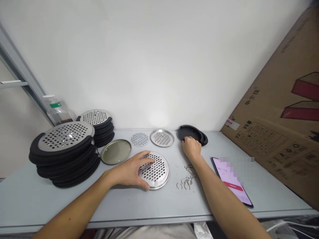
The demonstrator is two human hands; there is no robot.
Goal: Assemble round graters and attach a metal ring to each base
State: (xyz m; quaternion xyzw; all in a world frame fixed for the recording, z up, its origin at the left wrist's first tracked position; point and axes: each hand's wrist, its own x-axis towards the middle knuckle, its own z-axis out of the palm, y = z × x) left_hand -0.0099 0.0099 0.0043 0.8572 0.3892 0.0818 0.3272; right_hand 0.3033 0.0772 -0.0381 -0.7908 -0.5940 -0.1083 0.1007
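My left hand [132, 171] spans the left side of a round, silvery perforated metal disc [156, 172] on the table, thumb at its near rim and fingers across its far side. My right hand [191, 147] reaches to the back and closes on the near rim of a round black tray [188, 131]; its fingertips are partly hidden. That tray overlaps another black one beneath it. Between my arms lie several loose wire rings [187, 186]. Behind the disc are a thin grater plate [140, 139] and a rimmed metal disc with raised teeth [162, 138].
Two stacks of black-rimmed perforated discs, a near one [66, 156] and a far one [99, 132], stand left beside a shallow metal lid [116, 151]. A clear bottle [58, 111] is behind them. A phone [233, 184] lies right, near a large cardboard box [276, 132].
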